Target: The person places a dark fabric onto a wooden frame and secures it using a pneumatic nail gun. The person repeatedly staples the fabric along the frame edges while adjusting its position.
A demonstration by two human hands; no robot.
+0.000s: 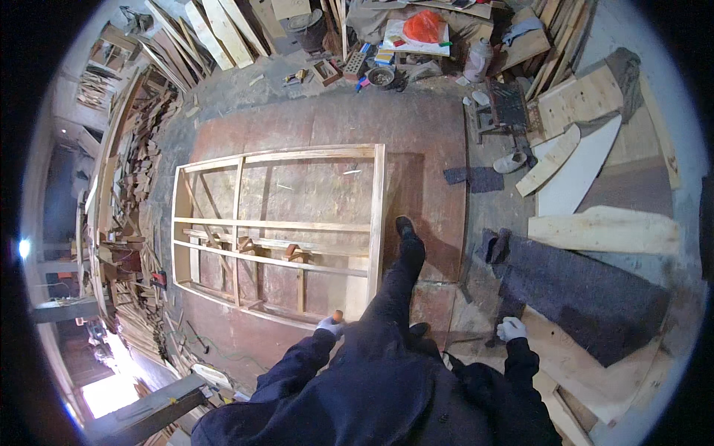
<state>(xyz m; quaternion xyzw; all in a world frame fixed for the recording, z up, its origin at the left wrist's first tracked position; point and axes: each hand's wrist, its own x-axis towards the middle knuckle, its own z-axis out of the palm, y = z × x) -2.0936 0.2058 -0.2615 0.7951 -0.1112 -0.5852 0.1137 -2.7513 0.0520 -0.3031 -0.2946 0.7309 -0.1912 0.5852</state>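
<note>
A large pale wooden frame [378, 201] with crossbars lies ahead of me, to the left of my forward leg. By its near right corner, my white-gloved left hand [327, 326] is closed around an orange-brown thing with a rounded end [338, 316]; its kind is unclear. Out to the right, my gloved right hand [512, 328] is curled closed beside a dark grey cloth sheet [580, 297]. Something dark shows just below its fingers, too small to name. Under the frame's crossbars are wooden supports [300, 286] with reddish-brown blocks on top.
Reddish-brown panels [335, 119] cover the floor beneath the frame. Cut boards [602, 229] lie at the right, with a loose shoe [510, 161] beyond them. Scrap wood [134, 178] is piled along the left. A bucket [380, 76], bricks and a low table with an orange bag [422, 27] stand at the back.
</note>
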